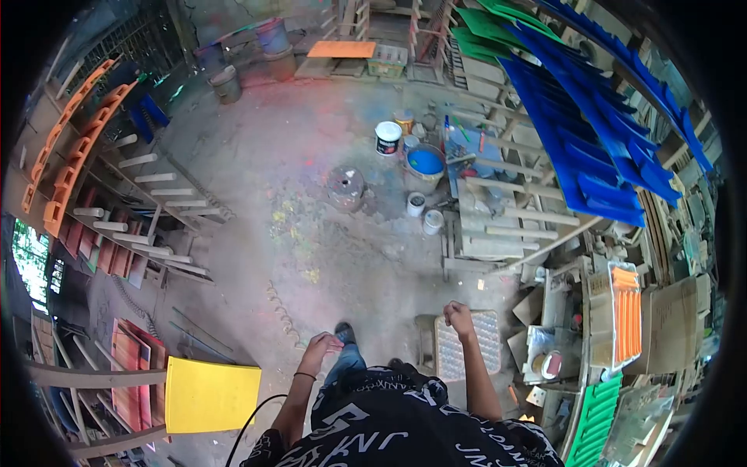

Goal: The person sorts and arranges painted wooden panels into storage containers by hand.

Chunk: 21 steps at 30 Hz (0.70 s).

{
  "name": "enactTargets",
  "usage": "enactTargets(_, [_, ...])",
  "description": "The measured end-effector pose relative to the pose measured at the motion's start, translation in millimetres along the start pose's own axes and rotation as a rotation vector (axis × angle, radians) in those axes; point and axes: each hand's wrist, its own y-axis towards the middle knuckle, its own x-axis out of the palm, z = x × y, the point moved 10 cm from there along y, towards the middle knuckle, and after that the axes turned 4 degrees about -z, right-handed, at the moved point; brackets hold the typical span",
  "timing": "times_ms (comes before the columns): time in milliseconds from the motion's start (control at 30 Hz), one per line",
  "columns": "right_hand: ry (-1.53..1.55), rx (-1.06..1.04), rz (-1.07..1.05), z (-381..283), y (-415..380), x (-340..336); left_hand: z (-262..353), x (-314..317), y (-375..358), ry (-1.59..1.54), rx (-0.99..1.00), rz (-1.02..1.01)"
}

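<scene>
left hand [317,352] loosely spread, nothing seen held; right hand [458,317] curled, contents cannot be told. pad [451,354] noted at near right, below right hand; contact cannot be told. judged light, slightly soft, best gripped by opposite edges.

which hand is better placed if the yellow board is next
Probably the left hand: the yellow board is on the person's left, and this hand is nearer to it. The right hand is out on the other side, near the patterned pad.
</scene>
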Motion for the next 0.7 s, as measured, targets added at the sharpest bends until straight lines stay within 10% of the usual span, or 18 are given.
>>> enactTargets(200, [-0.33, 0.113, -0.095, 72.1, 46.4, 84.4, 21.4, -89.5, 34.1, -0.003, 0.038, 0.045])
enactTargets(333, [-1.3, -0.367, -0.513, 178.5, 33.2, 158.4, 29.2, -160.9, 44.9, -0.131, -0.055, 0.244])
enactTargets(500, [-0.593, 0.209, 0.012, 198.4, -4.3, 113.0, 52.9, -228.5, 82.1, -0.22, -0.074, 0.46])
enactTargets(700, [-0.457, 0.099, 0.106, 140.9, 66.1, 138.3, 148.1, -236.0, 182.0, -0.12, 0.052, 0.204])
